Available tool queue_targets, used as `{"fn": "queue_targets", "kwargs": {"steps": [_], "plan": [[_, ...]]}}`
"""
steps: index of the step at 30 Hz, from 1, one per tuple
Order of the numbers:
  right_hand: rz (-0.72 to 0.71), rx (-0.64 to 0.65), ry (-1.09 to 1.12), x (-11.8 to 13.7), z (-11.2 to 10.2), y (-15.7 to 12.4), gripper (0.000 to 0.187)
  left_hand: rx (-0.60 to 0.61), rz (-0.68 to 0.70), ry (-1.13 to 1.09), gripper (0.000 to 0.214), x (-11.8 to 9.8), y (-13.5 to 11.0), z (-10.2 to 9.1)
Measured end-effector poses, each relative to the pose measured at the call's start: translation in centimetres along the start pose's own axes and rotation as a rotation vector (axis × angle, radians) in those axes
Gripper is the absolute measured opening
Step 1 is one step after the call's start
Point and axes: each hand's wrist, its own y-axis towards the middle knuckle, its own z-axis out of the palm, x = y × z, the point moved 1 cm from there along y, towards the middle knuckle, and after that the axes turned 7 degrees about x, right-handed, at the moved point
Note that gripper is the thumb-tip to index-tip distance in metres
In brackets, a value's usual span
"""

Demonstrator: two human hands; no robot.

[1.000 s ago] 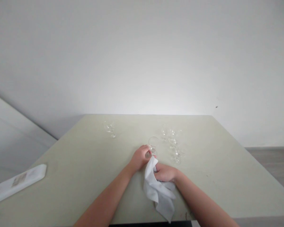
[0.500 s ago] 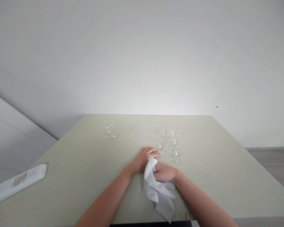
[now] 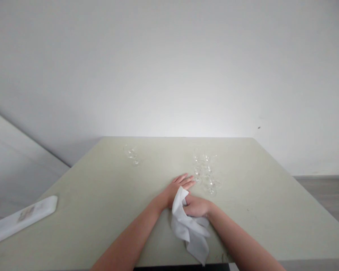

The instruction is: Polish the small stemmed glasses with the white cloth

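Fingers spread, my left hand [image 3: 180, 186] reaches forward beside a cluster of small clear stemmed glasses [image 3: 205, 169]. Its fingertips come very close to the nearest glass on the cluster's left side; whether they touch it I cannot tell. My right hand [image 3: 198, 207] is closed on a white cloth [image 3: 190, 233], which bunches at the thumb and hangs towards the table's near edge. Part of the left hand is hidden behind the cloth and the right hand. The clear glass outlines overlap, so single glasses are hard to separate.
More clear glassware [image 3: 132, 154] stands at the back left of the pale green table [image 3: 101, 210]. A long white packet with a printed label [image 3: 36, 212] lies at the left edge. Behind the table rises a plain wall [image 3: 169, 75].
My left hand has moved slightly forward and right, and its fingers have spread. The glass by its fingertips now sits closer to the cluster. The right hand and cloth have hardly moved.
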Motion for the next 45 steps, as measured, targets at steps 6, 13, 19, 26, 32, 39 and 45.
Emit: {"fn": "queue_targets", "kwargs": {"steps": [6, 13, 19, 26, 32, 39, 45], "plan": [[0.035, 0.071, 0.048, -1.1, 0.0, 0.1, 0.030, -0.076, -0.016, 0.016, 0.053, -0.5, 0.2, 0.2], [0.004, 0.011, 0.115, -0.3, -0.2, -0.1, 0.022, -0.245, -0.093, -0.047, 0.033, -0.9, -0.6, -3.3], [0.158, -0.060, 0.345, 0.1, 0.0, -0.7, 0.048, -0.877, -0.273, 0.114, 0.026, 0.8, -4.3, -7.5], [0.182, -0.060, 0.427, -1.1, 0.1, -0.6, 0.060, -1.284, -0.604, 0.159, 0.060, 3.5, -8.0, -10.1], [0.183, -0.046, 0.422, -1.8, 0.0, -0.5, 0.059, -1.413, -0.694, 0.047, 0.099, 5.5, -8.4, -11.1], [0.209, -0.059, 0.433, -1.1, 0.0, -0.6, 0.066, -1.381, -0.876, -0.419, 0.111, 10.8, -8.0, -8.3], [0.208, -0.060, 0.422, -0.5, 0.0, -0.7, 0.066, -1.276, -0.844, -0.594, 0.090, 13.1, -8.0, -6.7]]}}
